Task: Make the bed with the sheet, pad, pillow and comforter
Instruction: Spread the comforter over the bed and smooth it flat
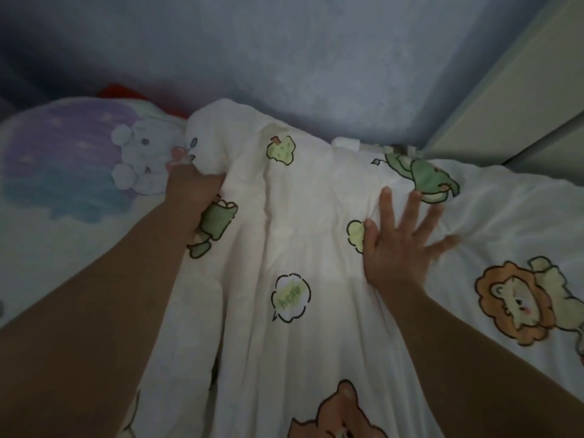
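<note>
Across the bed below you lies the white, soft comforter (300, 235), printed with cartoon animals. Prints noted: an orange-maned lion print (518, 303) at right, a green dinosaur print (423, 175) near the far edge, a brown bear print (341, 418) at the near edge, and a "hello" speech-bubble print (290, 297) about centre. The cloth is creased in long folds that run from you toward the blue-grey wall (284, 58). Its far-left part is bunched up into a hump.

Your left hand (194, 188) grips that bunched part, fingers curled into the fabric and mostly buried in it. Your right hand (398, 241) lies palm-down on top of the comforter, fingers straight and spread, pressing the cloth just on the near side of the dinosaur print. The two hands are well apart, with the hump and several folds between them.

The pastel pillow (63, 172), with purple and blue patches and a white bear figure, sits left of the comforter, just beside your left hand. A red object (120, 90) shows behind the pillow against the wall; you cannot tell what it is. A pale cabinet panel (521, 90) stands at far right.
</note>
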A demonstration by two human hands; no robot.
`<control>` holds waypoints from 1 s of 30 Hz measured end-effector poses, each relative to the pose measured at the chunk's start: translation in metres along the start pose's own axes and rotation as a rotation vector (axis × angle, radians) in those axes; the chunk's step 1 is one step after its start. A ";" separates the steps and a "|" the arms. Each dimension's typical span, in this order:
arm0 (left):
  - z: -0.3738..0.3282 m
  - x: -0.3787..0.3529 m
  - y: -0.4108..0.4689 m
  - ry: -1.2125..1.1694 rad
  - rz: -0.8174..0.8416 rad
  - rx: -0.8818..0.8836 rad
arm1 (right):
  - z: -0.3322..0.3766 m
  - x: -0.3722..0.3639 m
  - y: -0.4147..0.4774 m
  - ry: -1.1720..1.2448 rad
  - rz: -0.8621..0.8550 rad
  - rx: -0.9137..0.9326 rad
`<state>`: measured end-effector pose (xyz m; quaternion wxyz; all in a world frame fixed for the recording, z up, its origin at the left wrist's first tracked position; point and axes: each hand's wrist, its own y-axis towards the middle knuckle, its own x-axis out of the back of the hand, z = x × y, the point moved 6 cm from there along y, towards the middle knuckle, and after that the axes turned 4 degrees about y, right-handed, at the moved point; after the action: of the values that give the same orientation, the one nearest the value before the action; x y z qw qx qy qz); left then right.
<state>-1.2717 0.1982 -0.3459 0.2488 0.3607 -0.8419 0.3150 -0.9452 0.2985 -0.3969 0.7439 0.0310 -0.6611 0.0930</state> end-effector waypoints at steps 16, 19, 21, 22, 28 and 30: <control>-0.016 0.062 0.045 0.859 -0.420 -0.352 | 0.000 0.000 -0.001 -0.014 0.005 -0.005; -0.014 0.046 0.049 0.818 -0.430 -0.353 | 0.001 -0.001 0.000 -0.023 0.009 -0.010; -0.029 0.032 0.041 0.828 -0.452 -0.456 | -0.001 -0.001 0.001 -0.028 0.009 -0.013; -0.039 0.020 0.035 0.859 -0.443 -0.572 | -0.001 -0.001 0.000 -0.026 0.012 -0.014; -0.018 -0.012 0.072 1.068 -0.100 -0.482 | 0.002 -0.002 -0.001 -0.019 0.007 -0.024; -0.015 -0.009 0.085 1.050 -0.080 -0.500 | 0.003 -0.002 0.000 -0.015 0.005 -0.025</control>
<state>-1.3287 0.2587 -0.3717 0.7223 0.1181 -0.6401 0.2336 -0.9486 0.2982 -0.3982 0.7391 0.0208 -0.6678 0.0862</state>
